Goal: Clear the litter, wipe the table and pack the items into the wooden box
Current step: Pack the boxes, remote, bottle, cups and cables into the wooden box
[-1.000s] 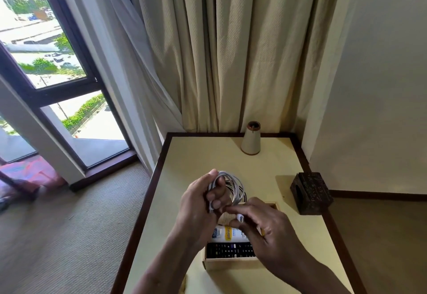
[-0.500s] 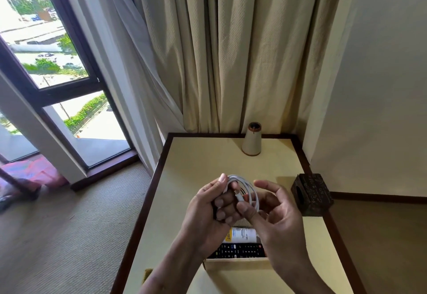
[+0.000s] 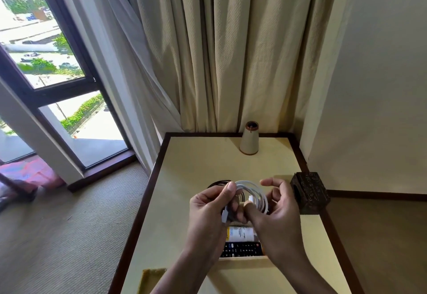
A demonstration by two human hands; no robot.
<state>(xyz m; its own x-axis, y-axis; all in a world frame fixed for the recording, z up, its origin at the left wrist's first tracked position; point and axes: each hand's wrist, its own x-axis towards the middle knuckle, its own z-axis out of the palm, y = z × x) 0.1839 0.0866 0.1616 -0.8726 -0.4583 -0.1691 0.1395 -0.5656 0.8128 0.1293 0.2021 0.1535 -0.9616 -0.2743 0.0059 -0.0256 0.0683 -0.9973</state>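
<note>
The 2 hands hold a coiled white cable point(image 3: 248, 184) just above the box point(image 3: 242, 259). The left hand point(image 3: 208, 208) grips one side of the coil, thumb laid over the top and fingers curled under. The right hand point(image 3: 282, 215) pinches the other side, thumb pressed to the strands, forefinger raised. In the box lie a black remote point(image 3: 242, 248) against its near wall and, just behind that, a white tube point(image 3: 241, 233) with a yellow label. A black cord point(image 3: 218, 183) lies on the worktop point(image 3: 203, 162) behind the box. Right of the box sits a dark carved block point(image 3: 310, 193). Well behind the box a cone point(image 3: 249, 140) stands by the curtain point(image 3: 231, 51). A yellow cloth point(image 3: 152, 278) lies left of the box, nearer the person.
</note>
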